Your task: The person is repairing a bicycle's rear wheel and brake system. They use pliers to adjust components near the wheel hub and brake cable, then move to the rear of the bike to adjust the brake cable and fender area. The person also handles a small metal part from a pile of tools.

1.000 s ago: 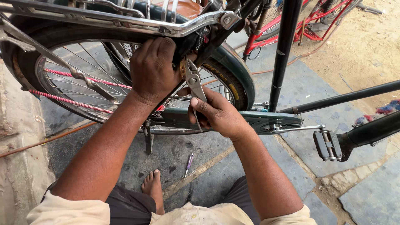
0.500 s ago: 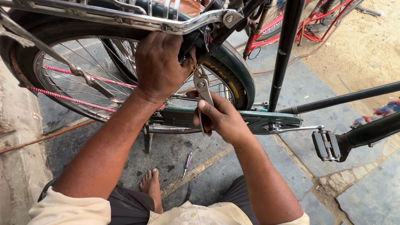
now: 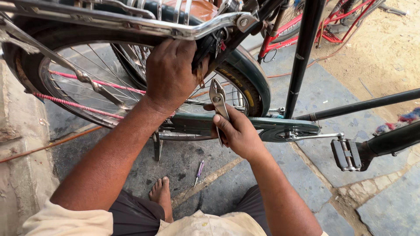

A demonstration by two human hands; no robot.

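Note:
My left hand grips a dark part just under the chrome rear carrier of a black bicycle, beside the rear tyre. My right hand holds steel pliers by the handles, jaws pointing up, a short way below the left hand's fingers. The pliers' jaws hold nothing I can see. The green chain guard runs behind my right hand. What the left hand covers is hidden.
The rear wheel has pink spoke beads. A pedal sticks out at the right, below a black frame tube. A small purple-handled screwdriver lies on the stone floor near my bare foot. A red bicycle stands behind.
My right hand with the pliers has moved slightly down and right, away from the part under the carrier. The left hand keeps its grip in the same place.

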